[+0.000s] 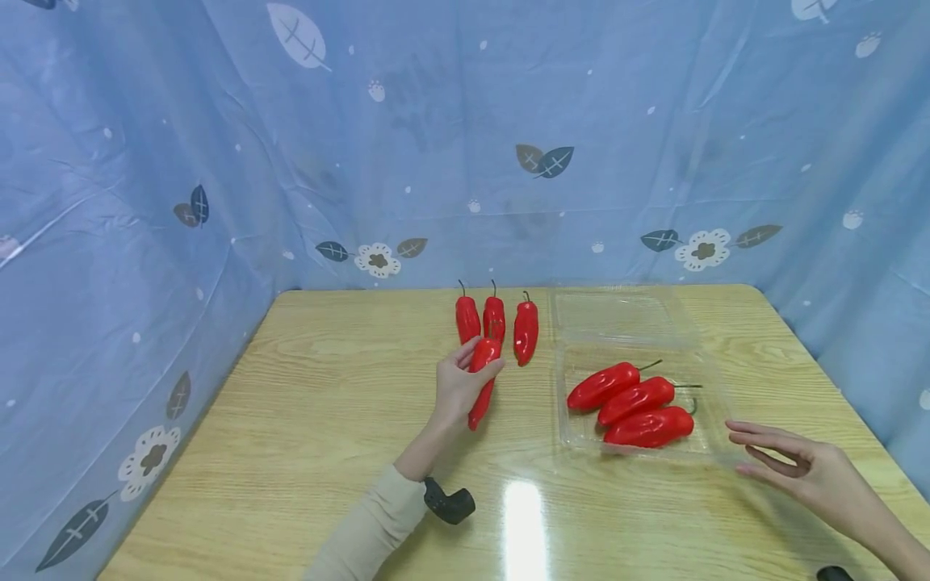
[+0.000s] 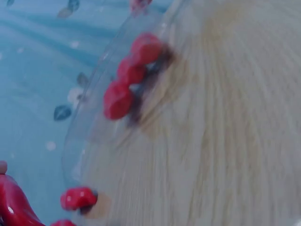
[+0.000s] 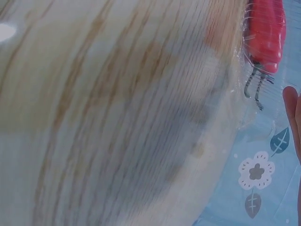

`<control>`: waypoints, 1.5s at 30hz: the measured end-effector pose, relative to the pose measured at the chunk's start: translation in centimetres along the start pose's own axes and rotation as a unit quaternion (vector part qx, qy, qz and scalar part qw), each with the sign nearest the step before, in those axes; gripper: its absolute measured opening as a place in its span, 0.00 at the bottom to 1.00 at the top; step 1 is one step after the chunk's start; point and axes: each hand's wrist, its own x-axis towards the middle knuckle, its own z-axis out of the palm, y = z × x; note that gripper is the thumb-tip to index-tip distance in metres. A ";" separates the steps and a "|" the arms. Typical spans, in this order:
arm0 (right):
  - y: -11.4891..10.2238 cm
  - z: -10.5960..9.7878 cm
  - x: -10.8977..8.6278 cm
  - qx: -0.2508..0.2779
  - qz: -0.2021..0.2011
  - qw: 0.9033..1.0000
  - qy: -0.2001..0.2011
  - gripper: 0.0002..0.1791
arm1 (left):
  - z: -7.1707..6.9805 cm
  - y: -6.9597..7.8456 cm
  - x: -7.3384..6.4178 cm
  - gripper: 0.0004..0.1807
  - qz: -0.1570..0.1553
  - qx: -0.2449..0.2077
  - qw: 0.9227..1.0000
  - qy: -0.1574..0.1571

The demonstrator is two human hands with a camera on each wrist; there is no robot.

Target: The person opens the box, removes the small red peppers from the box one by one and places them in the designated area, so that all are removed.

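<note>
My left hand (image 1: 458, 387) holds a red chili pepper (image 1: 483, 387) between thumb and fingers, its tip pointing toward me. Behind it, three more red peppers (image 1: 526, 331) lie in a row with their stems pointing away. To the right stands a clear plastic box (image 1: 563, 420) with its lid (image 1: 613, 315) folded back. Three red peppers (image 1: 649, 428) lie side by side in the box, stems to the right. Beside the box's right edge my right hand (image 1: 806, 468) hovers with relaxed fingers and holds nothing. In the right wrist view, fingertips (image 3: 290, 101) show near a boxed pepper (image 3: 265, 37).
The wooden table (image 1: 327, 403) has rounded back corners. A blue patterned curtain (image 1: 465, 161) hangs behind it and along both sides. A black strap piece (image 1: 449, 502) sits at the left wrist, and a bright reflection lies on the front of the table.
</note>
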 end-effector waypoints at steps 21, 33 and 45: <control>-0.5 0.0 0.0 0.005 0.003 1.000 0.004 0.25 | -4.6 -0.3 8.7 0.31 0.037 -0.039 0.989 0.138; -0.4 0.0 -0.1 0.003 -0.010 1.000 0.007 0.25 | -4.0 -1.8 13.0 0.31 0.029 -0.020 0.986 0.162; -0.4 0.1 0.0 -0.005 -0.003 1.000 0.005 0.26 | -3.4 -3.0 13.6 0.32 0.006 0.144 0.973 0.182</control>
